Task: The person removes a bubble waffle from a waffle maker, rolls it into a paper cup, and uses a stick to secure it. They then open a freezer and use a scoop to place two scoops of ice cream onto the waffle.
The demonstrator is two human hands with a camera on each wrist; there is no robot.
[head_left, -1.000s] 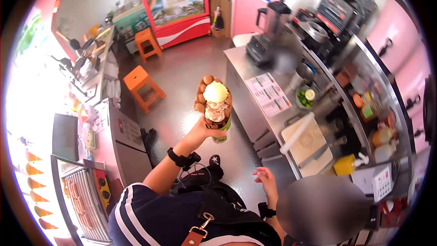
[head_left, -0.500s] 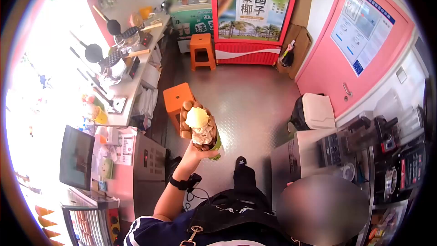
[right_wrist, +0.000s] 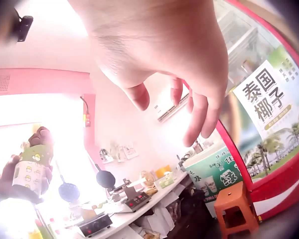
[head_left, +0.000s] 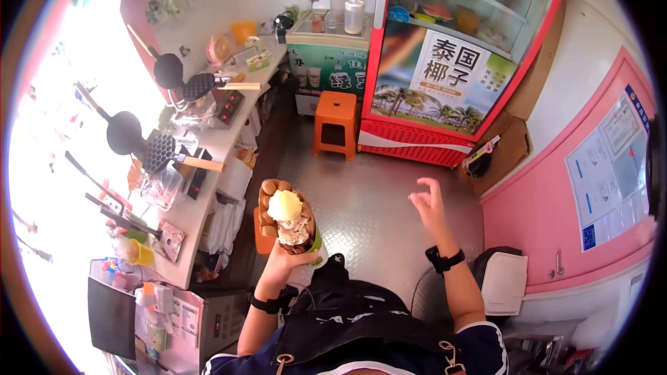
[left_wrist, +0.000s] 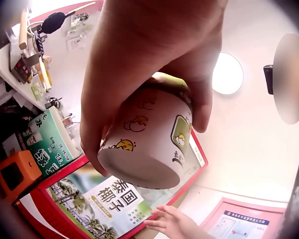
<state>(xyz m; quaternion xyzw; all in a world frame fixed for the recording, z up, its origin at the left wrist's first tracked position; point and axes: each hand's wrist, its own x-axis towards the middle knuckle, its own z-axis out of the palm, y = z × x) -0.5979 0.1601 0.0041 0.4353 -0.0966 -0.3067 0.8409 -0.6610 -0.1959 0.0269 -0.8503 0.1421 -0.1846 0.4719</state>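
Observation:
My left hand (head_left: 283,264) grips a printed paper cup (left_wrist: 144,134), its fingers and thumb curled round the side. Out of the cup rises a brown bubble waffle (head_left: 267,201) wrapped about a pale yellow ice cream scoop (head_left: 285,205). Below that scoop sits a lumpy beige one (head_left: 294,229). In the left wrist view the cup's white base faces the camera, with small yellow chick drawings on its wall. My right hand (head_left: 432,210) is raised over the floor, fingers loosely bent and holding nothing; the right wrist view shows bare air below its fingertips.
Two round-plated waffle irons (head_left: 125,132) stand open on the left counter (head_left: 201,229). An orange stool (head_left: 336,121) stands before a red drinks fridge (head_left: 424,149). Another orange stool (head_left: 262,236) is partly behind the cup. On the right are a pink door (head_left: 542,236) and a lidded bin (head_left: 504,283).
My view has turned from the right-hand worktop toward the fridge and left counter. My left hand keeps hold of the cup. My right hand, hidden half a second ago, is now raised in view.

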